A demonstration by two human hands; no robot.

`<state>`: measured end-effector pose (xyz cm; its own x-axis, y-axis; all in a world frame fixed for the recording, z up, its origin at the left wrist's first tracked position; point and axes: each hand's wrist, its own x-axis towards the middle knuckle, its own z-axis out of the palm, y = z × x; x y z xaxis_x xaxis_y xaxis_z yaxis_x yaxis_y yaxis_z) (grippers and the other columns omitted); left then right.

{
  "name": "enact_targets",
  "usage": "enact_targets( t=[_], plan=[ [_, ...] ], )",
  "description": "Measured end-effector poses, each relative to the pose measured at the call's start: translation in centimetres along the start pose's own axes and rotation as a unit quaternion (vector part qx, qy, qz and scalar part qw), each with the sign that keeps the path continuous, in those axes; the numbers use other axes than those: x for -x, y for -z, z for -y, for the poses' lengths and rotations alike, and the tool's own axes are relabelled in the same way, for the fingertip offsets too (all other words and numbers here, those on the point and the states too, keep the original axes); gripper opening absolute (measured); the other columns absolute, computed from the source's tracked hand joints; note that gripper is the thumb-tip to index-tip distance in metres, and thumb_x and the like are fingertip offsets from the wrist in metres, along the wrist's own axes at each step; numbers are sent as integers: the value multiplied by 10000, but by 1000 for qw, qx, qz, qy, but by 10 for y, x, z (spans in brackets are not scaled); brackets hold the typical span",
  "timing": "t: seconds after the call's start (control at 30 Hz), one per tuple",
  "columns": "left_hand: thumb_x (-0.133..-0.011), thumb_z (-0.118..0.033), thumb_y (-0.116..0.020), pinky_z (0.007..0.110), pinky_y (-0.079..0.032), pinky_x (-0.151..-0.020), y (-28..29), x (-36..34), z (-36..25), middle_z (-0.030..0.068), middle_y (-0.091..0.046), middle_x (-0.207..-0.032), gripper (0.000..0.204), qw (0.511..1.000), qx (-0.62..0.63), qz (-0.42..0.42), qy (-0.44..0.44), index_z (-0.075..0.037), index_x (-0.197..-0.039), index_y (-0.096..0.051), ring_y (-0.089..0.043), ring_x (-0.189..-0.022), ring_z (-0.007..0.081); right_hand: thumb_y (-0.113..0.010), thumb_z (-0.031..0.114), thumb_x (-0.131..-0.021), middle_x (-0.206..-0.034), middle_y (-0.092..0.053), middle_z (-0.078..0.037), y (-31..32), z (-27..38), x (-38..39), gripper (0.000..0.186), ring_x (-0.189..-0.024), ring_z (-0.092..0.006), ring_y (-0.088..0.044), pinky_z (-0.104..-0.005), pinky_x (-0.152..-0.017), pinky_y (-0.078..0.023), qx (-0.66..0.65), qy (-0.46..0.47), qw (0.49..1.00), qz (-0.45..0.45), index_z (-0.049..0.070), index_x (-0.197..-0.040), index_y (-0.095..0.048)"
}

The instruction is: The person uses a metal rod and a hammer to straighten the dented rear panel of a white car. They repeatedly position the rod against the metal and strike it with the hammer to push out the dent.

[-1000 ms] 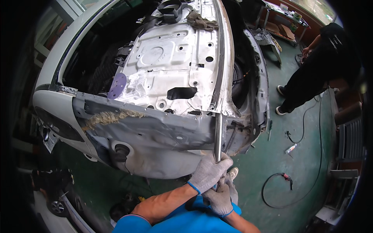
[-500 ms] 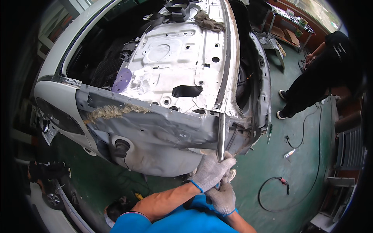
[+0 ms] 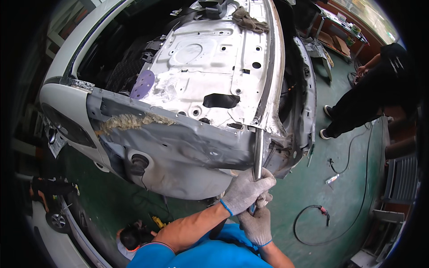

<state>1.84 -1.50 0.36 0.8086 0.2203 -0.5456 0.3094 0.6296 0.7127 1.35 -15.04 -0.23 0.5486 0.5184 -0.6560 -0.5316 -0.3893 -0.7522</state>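
My left hand (image 3: 245, 193), in a grey work glove with a blue cuff, wraps round a long metal bar (image 3: 258, 154). Lower down, my right hand (image 3: 258, 227), gloved alike, is closed on the bar's lower end, where a bit of blue shows between the hands. The bar's far tip meets the rear corner of a stripped car body, at the end of a seam beside the white floor panel (image 3: 210, 73). Whether the tip is wedged in cannot be seen. Left of the bar runs the dented grey rear side panel (image 3: 187, 140).
A purple perforated sanding disc (image 3: 143, 85) and brown gloves (image 3: 249, 20) lie on the white panel. At right, a person in black (image 3: 357, 100) bends over; a hose (image 3: 295, 228) curls on the green floor. Another person (image 3: 132, 236) is low at bottom left.
The view has shifted slightly, so the car sits a little further right. Both hands keep their hold on the bar and appear slightly higher in the picture.
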Motion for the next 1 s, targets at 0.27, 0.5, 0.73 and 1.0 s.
enact_targets(
  t=[0.27, 0.5, 0.73, 1.0],
  plan=[
    [-1022, -175, -714, 262, -495, -486, 0, -3, -2, 16, -604, -676, 181, 1000, -15, -9, 3, -7, -1030, -649, -579, -506, 85, -802, 170, -939, -712, -654, -17, 0, 4, 0, 185, -557, -96, -590, -274, -492, -453, -36, -26, 999, 3, 39, -928, -672],
    [-1013, -162, -718, 262, -506, -497, -11, -9, 8, 23, -627, -705, 168, 995, -56, -87, -4, -6, -1016, -654, -606, -552, 81, -813, 135, -913, -726, -651, -27, 13, -10, -14, 225, -563, -108, -600, -269, -490, -462, -94, -30, 994, 49, 37, -1030, -648],
    [-988, -146, -739, 274, -579, -659, 5, -4, 3, 41, -707, -821, 191, 998, -68, -6, 8, 11, -1081, -683, -697, -741, 101, -815, 71, -884, -788, -645, -16, 10, -13, -19, 479, -571, -97, -584, -257, -487, -444, -121, -28, 988, 96, 81, -1257, -517],
    [-1010, -98, -692, 306, -568, -572, 0, -3, 5, 111, -689, -800, 125, 997, -59, -45, 35, 20, -1045, -672, -634, -601, 124, -834, 182, -945, -1227, -698, -112, 93, -21, -43, 666, -1155, -163, -634, -350, -1041, -518, 36, 103, 932, 344, -26, -1483, -501]
  ],
)
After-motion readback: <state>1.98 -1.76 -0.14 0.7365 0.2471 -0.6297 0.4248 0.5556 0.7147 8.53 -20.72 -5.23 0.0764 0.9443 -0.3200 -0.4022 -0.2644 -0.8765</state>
